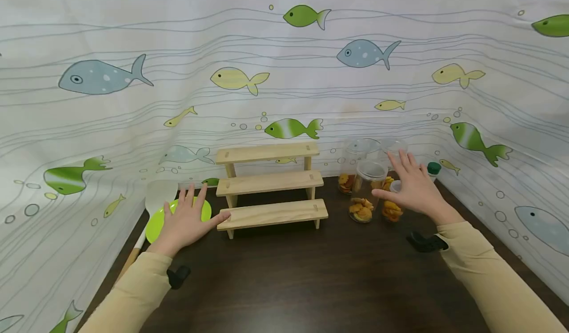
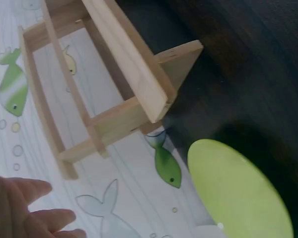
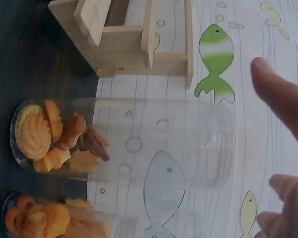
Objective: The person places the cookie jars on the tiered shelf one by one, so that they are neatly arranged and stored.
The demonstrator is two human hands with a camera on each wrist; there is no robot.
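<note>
My left hand, fingers spread and holding nothing, hovers over the bright green plate at the left of the dark table. In the left wrist view some of its fingertips show at the lower left, apart from the plate and the wooden rack. The right hand is also spread, in front of several clear jars at the right. One clear jar has cookies in its bottom. The right wrist view shows this upright jar lying sideways in the picture, with a thumb beyond its lid.
A three-step wooden rack stands at the back centre, between the hands. Behind the plate a white spatula with a wooden handle leans along the left edge. A green-capped bottle is partly hidden behind the right hand. Fish-patterned cloth encloses the table.
</note>
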